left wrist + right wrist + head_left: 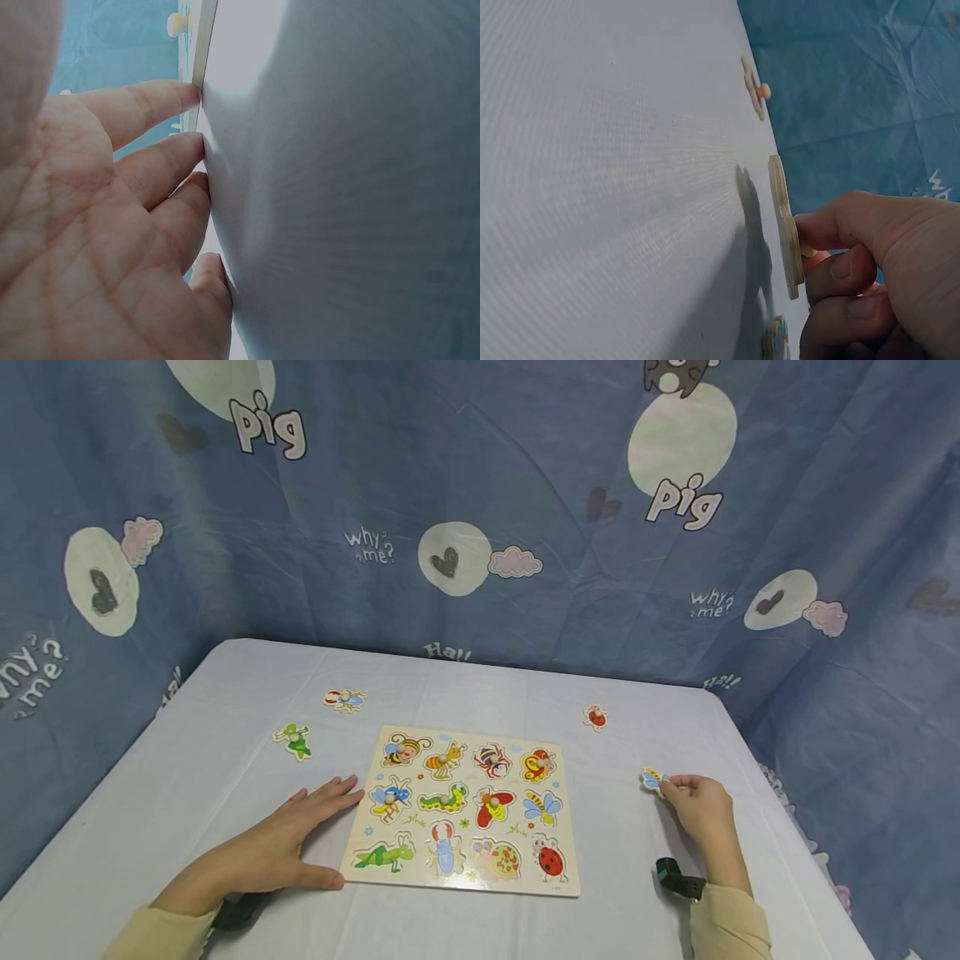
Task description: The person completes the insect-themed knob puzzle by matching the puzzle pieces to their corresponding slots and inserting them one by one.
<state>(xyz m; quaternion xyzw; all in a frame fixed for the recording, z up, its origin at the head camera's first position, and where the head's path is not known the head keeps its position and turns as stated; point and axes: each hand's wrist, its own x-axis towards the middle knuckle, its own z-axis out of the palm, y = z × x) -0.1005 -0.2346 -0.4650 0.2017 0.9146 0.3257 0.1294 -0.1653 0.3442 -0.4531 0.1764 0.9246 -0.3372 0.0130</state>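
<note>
A wooden insect puzzle board [465,883] lies flat on the table, with knobbed pieces in its upper part and knobless printed pictures along its bottom row. My left hand [281,843] spreads along its left side. The thumb is by the lower left corner, and in the left wrist view the fingertips [191,94] meet the edge. Off to the right of the board, my right hand [701,810] pinches a blue-and-yellow dragonfly puzzle piece [651,779] by its knob. The right wrist view has this piece [784,225] edge-on, apart from its shadow on the cloth.
A ladybug piece [596,717] lies at the back right. Toward the back left are a stag beetle piece [345,700] and a green grasshopper piece [295,742]. White cloth [480,689] covers the table, and a blue printed curtain [480,468] hangs behind it.
</note>
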